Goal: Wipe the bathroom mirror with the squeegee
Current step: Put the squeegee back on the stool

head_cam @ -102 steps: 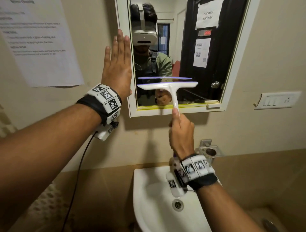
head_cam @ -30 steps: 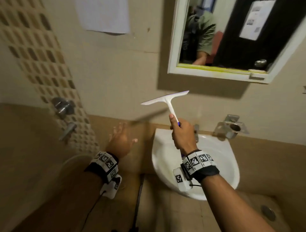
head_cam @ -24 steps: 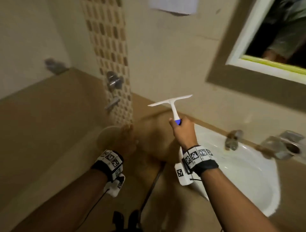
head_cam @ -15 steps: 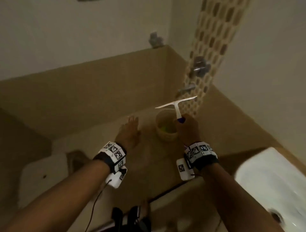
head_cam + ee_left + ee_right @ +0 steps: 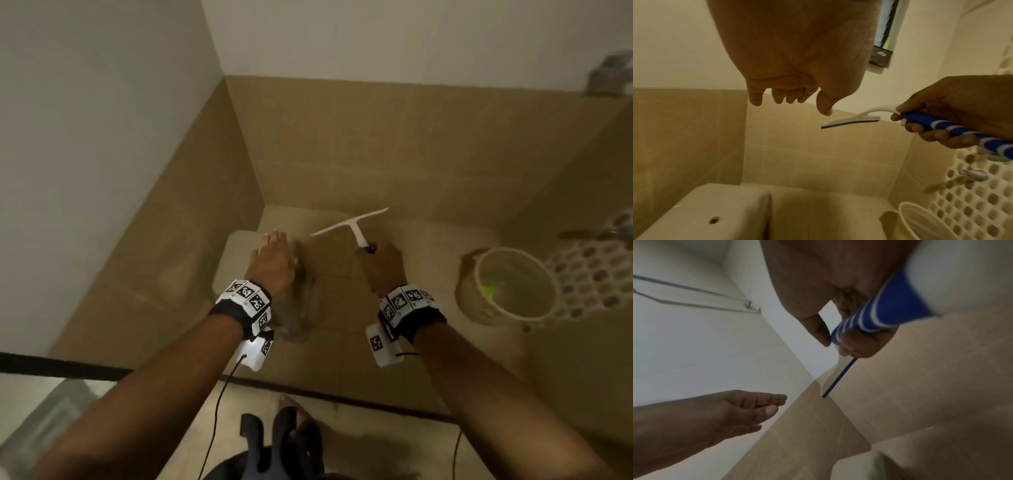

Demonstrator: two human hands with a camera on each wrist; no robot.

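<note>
The squeegee has a white T-shaped head with a blue rubber edge and a blue handle with white stripes. My right hand grips the handle and holds the head up in the air over the tiled floor. In the left wrist view the squeegee head floats just right of my left thumb, apart from it. My left hand hangs open and holds nothing above the toilet tank. In the right wrist view the striped handle runs through my curled fingers. The mirror is out of view.
A beige bucket with something green inside stands on the floor at the right. Beside it, a mosaic tile strip carries taps. Tiled walls meet in a corner ahead. A black threshold line crosses near my feet.
The view has swung left from the mirror and sink to the corner with the toilet tank. My right hand lowered the squeegee off the glass. My left hand left the wall and dropped.
</note>
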